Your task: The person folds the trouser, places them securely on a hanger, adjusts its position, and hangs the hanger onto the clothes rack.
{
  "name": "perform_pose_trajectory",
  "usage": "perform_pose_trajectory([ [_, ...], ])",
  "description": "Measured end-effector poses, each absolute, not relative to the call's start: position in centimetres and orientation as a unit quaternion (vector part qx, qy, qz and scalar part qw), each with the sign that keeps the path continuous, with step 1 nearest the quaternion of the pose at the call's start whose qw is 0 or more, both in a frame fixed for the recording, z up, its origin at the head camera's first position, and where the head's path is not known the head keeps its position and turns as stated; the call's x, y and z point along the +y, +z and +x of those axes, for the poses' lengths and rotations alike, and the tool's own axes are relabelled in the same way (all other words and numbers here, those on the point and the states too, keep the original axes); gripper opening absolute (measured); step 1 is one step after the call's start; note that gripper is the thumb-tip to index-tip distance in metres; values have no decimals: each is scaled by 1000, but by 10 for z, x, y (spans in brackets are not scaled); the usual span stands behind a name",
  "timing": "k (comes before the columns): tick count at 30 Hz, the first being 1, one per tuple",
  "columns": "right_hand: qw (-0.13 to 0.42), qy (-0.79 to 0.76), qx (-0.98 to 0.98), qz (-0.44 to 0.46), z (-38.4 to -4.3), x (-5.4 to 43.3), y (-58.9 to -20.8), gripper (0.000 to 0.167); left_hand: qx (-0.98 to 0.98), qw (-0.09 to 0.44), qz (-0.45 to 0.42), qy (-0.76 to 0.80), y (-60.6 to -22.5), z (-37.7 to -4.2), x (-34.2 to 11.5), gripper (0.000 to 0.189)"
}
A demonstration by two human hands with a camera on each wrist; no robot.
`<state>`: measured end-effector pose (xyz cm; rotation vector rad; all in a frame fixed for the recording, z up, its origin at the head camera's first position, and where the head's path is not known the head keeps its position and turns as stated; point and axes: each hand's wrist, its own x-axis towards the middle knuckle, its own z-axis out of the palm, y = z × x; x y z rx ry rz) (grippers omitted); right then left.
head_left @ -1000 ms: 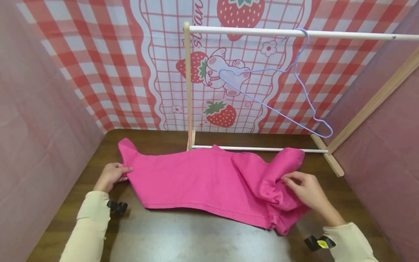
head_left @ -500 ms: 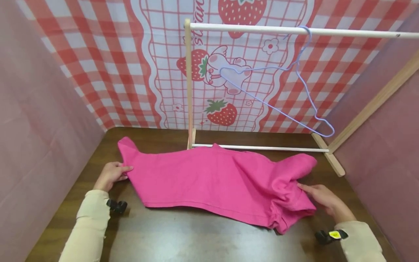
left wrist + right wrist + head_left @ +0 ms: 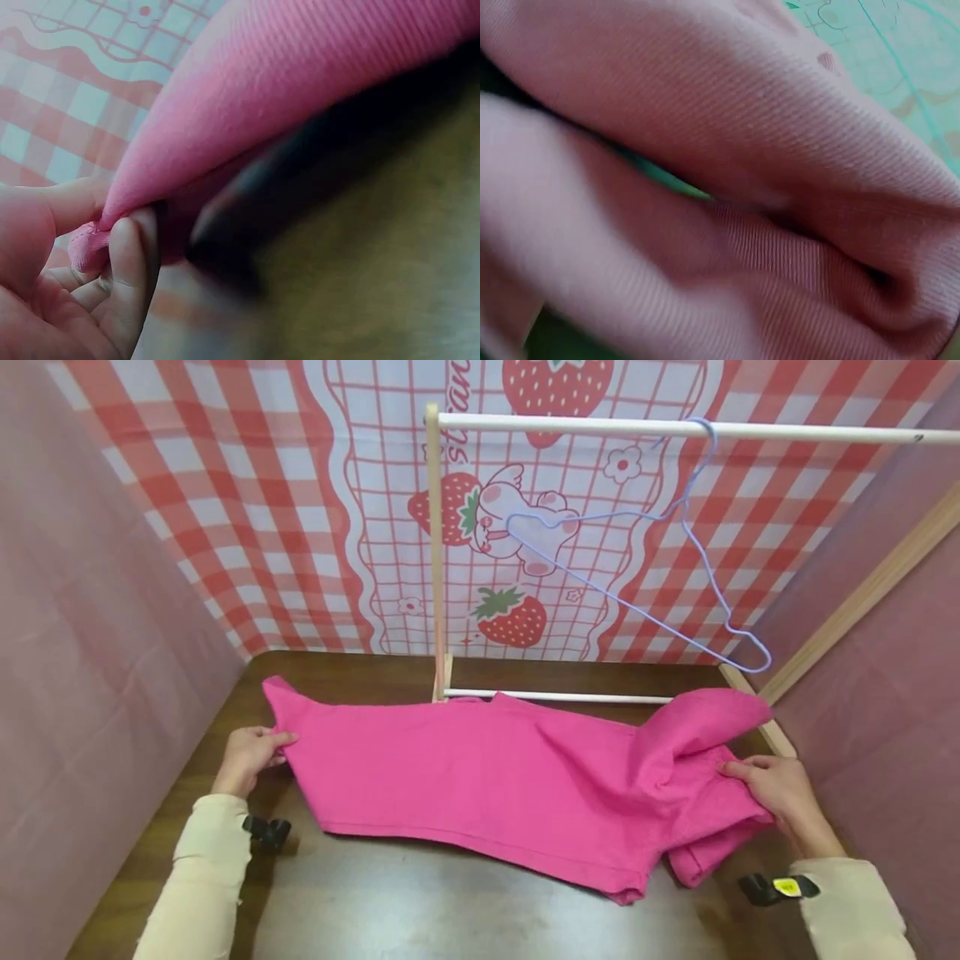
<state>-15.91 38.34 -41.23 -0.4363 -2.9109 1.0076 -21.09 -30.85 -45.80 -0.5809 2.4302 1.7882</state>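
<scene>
A bright pink shirt (image 3: 450, 768) lies across the table, with a stitched hem along its near edge. Its left part is fairly flat, while the right end is bunched into loose folds. My left hand (image 3: 251, 756) pinches the left edge; in the left wrist view a small tuft of the pink cloth (image 3: 90, 247) sticks out between thumb and fingers. At the right end my right hand (image 3: 780, 789) grips the cloth, thumb on top and fingers hidden beneath. Rumpled folds of the shirt (image 3: 727, 112) fill the right wrist view, where that hand is out of sight.
Behind the shirt stands a clothes rack with a white top rail (image 3: 570, 423) and wooden posts. A light blue wire hanger (image 3: 622, 602) hangs from it. The rack's low bar (image 3: 570, 697) runs close behind the shirt. Pink cloth walls (image 3: 97, 635) flank the wooden table (image 3: 420, 902).
My right hand has shifted rightward and regripped the shirt, drawing its bunched right end outward and spreading the folds. My left hand keeps its pinch on the left edge, almost in place.
</scene>
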Motion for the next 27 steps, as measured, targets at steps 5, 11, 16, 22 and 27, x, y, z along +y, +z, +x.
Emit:
perform_pose_trajectory([
  [5,128,171,-971,-105,-157,382,-376,30,808,9,-203,554,-441,-214,-321,25],
  [11,101,88,-987,-91,-156,374,-361,28,821,1,-229,522,-432,-209,-341,17],
  [16,19,79,-996,-38,-154,364,-387,25,817,10,-250,520,-442,-203,-350,15],
  [22,-46,130,-990,-19,-150,370,-407,38,811,21,-255,526,-452,-199,-353,20],
  [27,-147,196,-969,-16,-161,394,-393,49,801,12,-243,547,-452,-199,-354,19],
])
